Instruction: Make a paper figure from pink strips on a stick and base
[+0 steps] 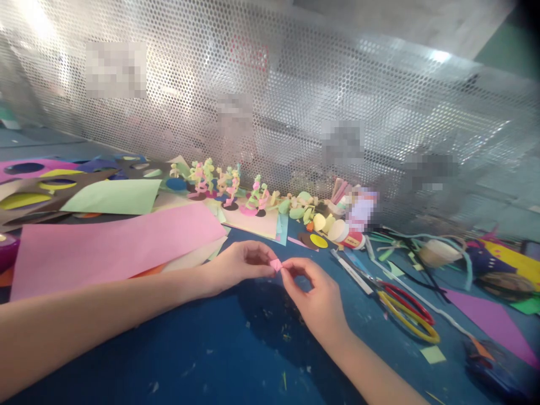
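Both hands meet over the blue table (211, 349) and pinch one small folded pink paper piece (275, 264). My left hand (240, 263) grips its left side with thumb and fingertips. My right hand (314, 295) grips its right side the same way. The piece is held a little above the tabletop. A large pink paper sheet (109, 247) lies just left of my left hand.
Small folded paper figures (228, 185) stand in a row by the perforated metal screen (295, 101). Coloured sheets with cut-out holes (46, 185) lie at far left. A glue stick (348, 236), red and yellow scissors (407, 315), paper scraps and a purple sheet (493, 323) lie to the right.
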The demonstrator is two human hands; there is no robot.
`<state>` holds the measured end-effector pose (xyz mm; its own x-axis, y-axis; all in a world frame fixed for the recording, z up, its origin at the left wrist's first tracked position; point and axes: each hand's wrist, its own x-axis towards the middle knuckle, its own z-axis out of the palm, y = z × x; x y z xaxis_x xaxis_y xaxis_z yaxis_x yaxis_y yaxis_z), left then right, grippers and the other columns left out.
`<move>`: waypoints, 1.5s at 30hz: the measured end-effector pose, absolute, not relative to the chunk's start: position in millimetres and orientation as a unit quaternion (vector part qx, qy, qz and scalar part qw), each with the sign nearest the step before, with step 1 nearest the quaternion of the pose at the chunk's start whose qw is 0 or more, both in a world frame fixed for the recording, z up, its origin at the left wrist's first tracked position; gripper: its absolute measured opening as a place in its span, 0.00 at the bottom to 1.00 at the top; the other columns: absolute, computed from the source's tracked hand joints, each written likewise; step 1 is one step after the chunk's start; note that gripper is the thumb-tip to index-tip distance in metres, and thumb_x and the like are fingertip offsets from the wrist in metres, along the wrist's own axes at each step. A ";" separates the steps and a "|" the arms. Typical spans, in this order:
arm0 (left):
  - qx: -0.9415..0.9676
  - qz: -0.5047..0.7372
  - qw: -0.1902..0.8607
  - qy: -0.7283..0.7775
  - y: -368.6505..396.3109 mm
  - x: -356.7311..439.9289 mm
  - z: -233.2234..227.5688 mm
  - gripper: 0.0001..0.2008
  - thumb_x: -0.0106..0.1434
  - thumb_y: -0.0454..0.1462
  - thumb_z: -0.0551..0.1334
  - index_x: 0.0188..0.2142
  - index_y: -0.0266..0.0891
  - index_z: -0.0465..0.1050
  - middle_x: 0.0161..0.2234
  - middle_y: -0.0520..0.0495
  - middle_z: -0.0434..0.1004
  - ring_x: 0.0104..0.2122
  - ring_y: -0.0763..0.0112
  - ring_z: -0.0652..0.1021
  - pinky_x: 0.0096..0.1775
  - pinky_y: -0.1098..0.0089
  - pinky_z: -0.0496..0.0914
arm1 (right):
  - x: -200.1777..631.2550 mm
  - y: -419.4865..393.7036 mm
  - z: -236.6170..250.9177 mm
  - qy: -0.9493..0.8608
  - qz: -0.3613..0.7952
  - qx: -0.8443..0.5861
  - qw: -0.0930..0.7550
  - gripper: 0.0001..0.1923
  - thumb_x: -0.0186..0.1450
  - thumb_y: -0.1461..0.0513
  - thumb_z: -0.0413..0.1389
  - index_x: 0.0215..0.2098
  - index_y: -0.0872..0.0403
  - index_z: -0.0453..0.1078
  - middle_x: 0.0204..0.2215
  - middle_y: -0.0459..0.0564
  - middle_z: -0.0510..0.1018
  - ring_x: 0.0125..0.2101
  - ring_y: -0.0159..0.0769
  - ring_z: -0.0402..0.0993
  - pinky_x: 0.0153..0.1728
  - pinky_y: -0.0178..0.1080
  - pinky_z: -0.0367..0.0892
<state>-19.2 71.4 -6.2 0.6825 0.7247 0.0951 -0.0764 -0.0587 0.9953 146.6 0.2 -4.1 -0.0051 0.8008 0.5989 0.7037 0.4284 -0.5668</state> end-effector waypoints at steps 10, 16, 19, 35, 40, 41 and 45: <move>0.662 0.310 0.630 0.262 70.0 -19.9 -1.8 0.14 0.50 0.41 0.65 0.35 0.35 0.72 0.34 0.46 0.76 0.36 0.68 0.75 0.42 0.66 0.67 | 144.3 0.2 -4.2 -0.707 0.023 -0.540 0.457 0.03 0.57 0.64 0.54 0.30 0.52 0.70 0.25 0.44 0.75 0.25 0.29 0.71 0.31 0.32 0.67; 0.658 0.302 0.639 0.259 70.6 -20.0 -5.6 0.13 0.49 0.40 0.66 0.34 0.35 0.73 0.33 0.47 0.77 0.35 0.68 0.76 0.42 0.67 0.68 | 142.2 -0.8 -4.4 -0.711 0.001 -0.536 0.455 0.04 0.54 0.67 0.54 0.27 0.53 0.68 0.22 0.42 0.74 0.22 0.28 0.69 0.28 0.31 0.67; 0.653 0.286 0.653 0.254 70.5 -19.1 -6.9 0.13 0.49 0.40 0.66 0.34 0.36 0.74 0.32 0.47 0.77 0.35 0.68 0.76 0.41 0.67 0.68 | 142.1 -1.5 -4.3 -0.721 -0.009 -0.532 0.444 0.04 0.54 0.67 0.53 0.26 0.52 0.67 0.20 0.42 0.72 0.21 0.29 0.69 0.27 0.31 0.66; 0.656 0.292 0.647 0.258 70.9 -19.5 -6.9 0.15 0.50 0.41 0.65 0.36 0.37 0.75 0.32 0.48 0.78 0.34 0.67 0.76 0.41 0.68 0.68 | 143.8 -1.0 -4.1 -0.735 -0.018 -0.524 0.430 0.03 0.56 0.66 0.53 0.27 0.53 0.67 0.22 0.43 0.72 0.23 0.29 0.69 0.29 0.32 0.66; 0.672 0.268 0.648 0.238 70.2 -19.0 -7.9 0.14 0.51 0.41 0.64 0.37 0.40 0.76 0.33 0.49 0.78 0.35 0.67 0.76 0.41 0.68 0.69 | 142.4 -2.7 -3.3 -0.751 -0.055 -0.517 0.408 0.04 0.55 0.67 0.52 0.24 0.52 0.65 0.18 0.41 0.69 0.20 0.28 0.66 0.25 0.31 0.64; 0.673 0.262 0.650 0.234 69.8 -18.9 -7.5 0.13 0.51 0.41 0.64 0.37 0.40 0.76 0.33 0.49 0.78 0.35 0.67 0.76 0.42 0.68 0.69 | 142.4 -2.7 -3.3 -0.756 -0.065 -0.510 0.404 0.05 0.55 0.67 0.51 0.23 0.52 0.65 0.18 0.41 0.69 0.20 0.28 0.65 0.24 0.31 0.64; 0.668 0.268 0.659 0.217 69.7 -17.9 -8.3 0.13 0.50 0.40 0.65 0.37 0.39 0.75 0.35 0.49 0.78 0.38 0.66 0.76 0.44 0.67 0.68 | 143.5 -1.8 -3.6 -0.771 -0.075 -0.487 0.405 0.06 0.56 0.68 0.50 0.26 0.52 0.67 0.21 0.44 0.71 0.23 0.30 0.68 0.27 0.32 0.65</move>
<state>-17.9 69.7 -8.3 0.7619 0.6436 0.0728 -0.0636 -0.0375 0.9973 143.5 -1.8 -3.6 -0.1988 0.6892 0.6968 0.8106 0.5152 -0.2783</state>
